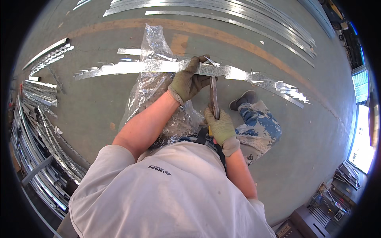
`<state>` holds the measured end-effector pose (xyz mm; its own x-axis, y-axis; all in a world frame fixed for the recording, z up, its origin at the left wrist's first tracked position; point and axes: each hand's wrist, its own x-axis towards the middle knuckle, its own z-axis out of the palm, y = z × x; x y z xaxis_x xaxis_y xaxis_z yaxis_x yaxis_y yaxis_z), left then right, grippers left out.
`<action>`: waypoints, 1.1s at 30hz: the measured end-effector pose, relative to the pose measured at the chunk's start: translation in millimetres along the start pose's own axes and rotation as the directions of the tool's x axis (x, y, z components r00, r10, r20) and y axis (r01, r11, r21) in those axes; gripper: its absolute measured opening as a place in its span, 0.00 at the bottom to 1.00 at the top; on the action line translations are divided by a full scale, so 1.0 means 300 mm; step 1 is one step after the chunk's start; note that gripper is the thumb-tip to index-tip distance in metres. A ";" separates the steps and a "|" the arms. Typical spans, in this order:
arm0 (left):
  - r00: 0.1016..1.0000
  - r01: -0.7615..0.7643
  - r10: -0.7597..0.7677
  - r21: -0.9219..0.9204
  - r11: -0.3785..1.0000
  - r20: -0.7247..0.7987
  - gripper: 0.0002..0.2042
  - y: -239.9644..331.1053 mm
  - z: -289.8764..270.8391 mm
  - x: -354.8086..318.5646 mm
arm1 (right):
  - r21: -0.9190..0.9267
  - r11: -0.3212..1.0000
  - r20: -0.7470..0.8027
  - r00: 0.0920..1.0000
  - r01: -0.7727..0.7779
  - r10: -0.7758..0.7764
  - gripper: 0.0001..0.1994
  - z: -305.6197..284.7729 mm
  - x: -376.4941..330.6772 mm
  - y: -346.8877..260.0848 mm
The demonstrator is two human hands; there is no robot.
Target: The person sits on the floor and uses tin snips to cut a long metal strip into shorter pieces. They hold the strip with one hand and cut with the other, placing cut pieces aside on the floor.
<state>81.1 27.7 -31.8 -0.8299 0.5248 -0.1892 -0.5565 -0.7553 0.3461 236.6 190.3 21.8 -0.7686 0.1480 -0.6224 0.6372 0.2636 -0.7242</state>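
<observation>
My left hand [185,82], in an olive work glove, grips a long, shiny galvanized metal strip [158,66] near its middle. The strip runs crosswise in front of me, with jagged, cut ends on both sides. Low in front of my body, my right hand [222,126], also gloved, is closed round a pair of tin snips [214,97]. Their dark metal jaws point away from me, the tip touching or just under the strip's near edge; a bit of yellow handle shows below the glove. Crumpled clear plastic film [152,93] lies under the strip and over my left leg.
Long metal profiles [222,10] lie on the floor at the far side. Bundles of metal profiles [35,146] are piled at the left, near some zigzag metal pieces [41,93]. An orange line [190,27] crosses the grey floor. Machinery and parts [329,202] stand at the lower right.
</observation>
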 end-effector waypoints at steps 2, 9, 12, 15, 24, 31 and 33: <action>1.000 0.000 0.000 -0.010 1.000 0.017 0.23 0.001 0.002 0.003 | -0.024 1.000 -0.026 1.000 0.014 -0.015 0.21 0.011 0.008 0.018; 1.000 -0.004 0.004 -0.008 1.000 -0.007 0.22 -0.004 -0.005 0.001 | -0.043 0.999 -0.029 1.000 -0.014 0.012 0.24 0.022 0.033 0.022; 1.000 0.004 -0.004 -0.016 1.000 0.014 0.22 -0.009 -0.023 0.008 | 0.001 0.998 -0.051 0.996 0.069 -0.069 0.25 0.041 0.053 0.062; 1.000 -0.006 0.006 -0.021 1.000 0.012 0.22 -0.009 -0.022 0.005 | 0.034 0.999 -0.012 1.000 -0.008 0.009 0.26 0.033 0.037 0.003; 1.000 -0.007 0.007 0.010 1.000 0.023 0.23 -0.019 -0.043 0.014 | 0.033 0.998 -0.092 0.995 0.047 -0.044 0.24 0.098 0.072 0.090; 0.999 -0.013 0.014 0.021 1.000 -0.028 0.24 -0.021 -0.024 0.014 | 0.073 0.997 -0.036 0.999 -0.036 0.038 0.29 0.082 0.062 0.056; 0.999 0.003 -0.003 0.004 1.000 -0.053 0.24 -0.017 -0.018 0.013 | 0.124 0.992 -0.085 0.996 -0.007 0.017 0.28 0.093 0.064 0.072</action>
<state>80.3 31.5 -39.4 -0.8292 0.5054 -0.2388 -0.5589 -0.7520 0.3494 237.2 172.1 -14.0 -0.7594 0.2334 -0.6073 0.6445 0.1425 -0.7512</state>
